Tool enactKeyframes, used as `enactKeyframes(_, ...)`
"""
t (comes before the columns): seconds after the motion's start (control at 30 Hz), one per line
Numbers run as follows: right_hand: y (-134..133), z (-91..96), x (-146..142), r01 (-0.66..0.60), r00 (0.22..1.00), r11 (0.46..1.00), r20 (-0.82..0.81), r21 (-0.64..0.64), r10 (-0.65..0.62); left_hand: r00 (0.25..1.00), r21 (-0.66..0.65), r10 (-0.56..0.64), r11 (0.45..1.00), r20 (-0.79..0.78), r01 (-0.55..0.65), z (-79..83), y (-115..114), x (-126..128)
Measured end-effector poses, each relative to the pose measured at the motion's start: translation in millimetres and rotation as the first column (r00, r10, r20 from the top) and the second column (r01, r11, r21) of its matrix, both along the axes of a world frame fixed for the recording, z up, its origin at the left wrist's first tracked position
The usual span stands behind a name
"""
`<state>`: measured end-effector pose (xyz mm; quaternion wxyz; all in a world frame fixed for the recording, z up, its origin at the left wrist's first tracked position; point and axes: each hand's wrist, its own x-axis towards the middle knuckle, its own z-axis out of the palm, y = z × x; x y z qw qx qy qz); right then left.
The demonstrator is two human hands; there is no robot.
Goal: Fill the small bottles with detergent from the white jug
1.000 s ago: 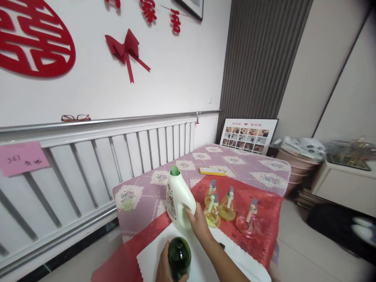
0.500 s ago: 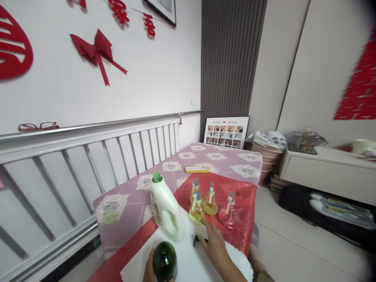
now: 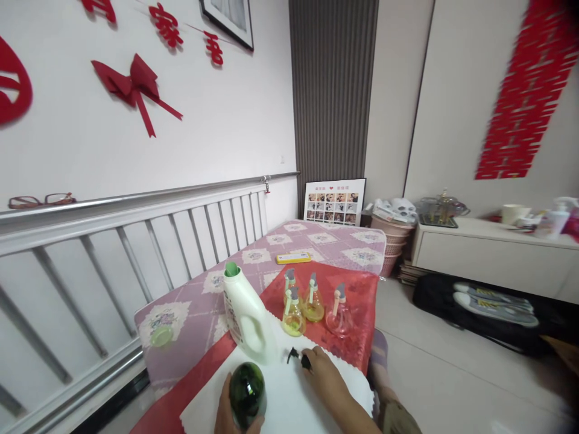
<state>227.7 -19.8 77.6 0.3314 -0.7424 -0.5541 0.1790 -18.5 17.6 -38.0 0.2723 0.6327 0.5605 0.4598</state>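
My left hand [image 3: 223, 407] is wrapped round a dark green, shiny bottle [image 3: 247, 392] low in the view. The fingers of my right hand [image 3: 324, 375] are closed on a black pump head [image 3: 293, 354], just over the white mat [image 3: 289, 398]. Behind the green bottle stands a white detergent jug [image 3: 246, 313] with a handle and a green spout. Beyond my right hand are several small clear spray bottles with grey heads; the nearest yellow one [image 3: 294, 323] holds some liquid, and a pink-tinted one [image 3: 339, 314] stands to its right.
A red cloth [image 3: 357, 349] lies over the floral tablecloth [image 3: 205, 322]. A yellow-edged box [image 3: 293, 258] sits farther back, and a pale green cap [image 3: 161, 336] lies at the left. A white railing [image 3: 181, 232] borders the table's left side. Somebody's leg [image 3: 386, 392] shows at lower right.
My right hand has closed on the black pump head, beside which it was reaching before. My left hand still holds the green bottle. The camera view has swung to the right.
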Motion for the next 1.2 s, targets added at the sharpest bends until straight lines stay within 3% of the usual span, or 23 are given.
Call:
enactKeyframes(0.13, -3, 34.0, -18, -0.011, 0.964, 0.98, -0.257, 0.197, 0.063, 0.999, 0.003, -0.029, 1.0, 0.026, 0.029, 12.8, -6, 0)
enactKeyframes(0.27, 1, 81.2, -44, 0.011, 0.851, 0.941, -0.498, 0.337, 0.169, 0.999, 0.002, -0.033, 0.999, 0.01, 0.033, 28.2, -16, 0)
enactKeyframes(0.37, 8, 107.6, -65, 0.052, 0.769, 0.914, -0.6, 0.402, 0.22, 0.997, -0.022, -0.073, 0.997, 0.003, 0.073, 33.8, -19, 0)
enactKeyframes(0.47, 17, 118.7, -88, 0.074, 0.728, 0.883, -0.631, 0.464, 0.27, 0.996, -0.018, -0.088, 0.996, -0.012, 0.088, 35.6, -20, 1)
enactKeyframes(0.6, 28, 114.6, -111, 0.048, 0.729, 0.857, -0.605, 0.513, 0.321, 0.998, -0.003, -0.053, 0.999, -0.041, 0.053, 35.3, -19, 4)
enactKeyframes(0.73, 30, 99.6, -121, -0.001, 0.783, 0.877, -0.546, 0.48, 0.3, 0.995, 0.006, -0.077, 0.997, -0.062, 0.078, 33.9, -17, 5)
enactKeyframes(1.03, 6, 42.7, -125, -0.164, 0.848, 0.924, -0.428, 0.347, 0.311, 0.997, 0.056, -0.048, 0.997, -0.066, 0.052, 26.8, -15, 9)
enactKeyframes(1.2, 3, 20.1, -122, -0.154, 0.873, 0.937, -0.402, 0.312, 0.277, 0.997, 0.071, -0.053, 0.996, -0.054, 0.057, 30.0, -15, 10)
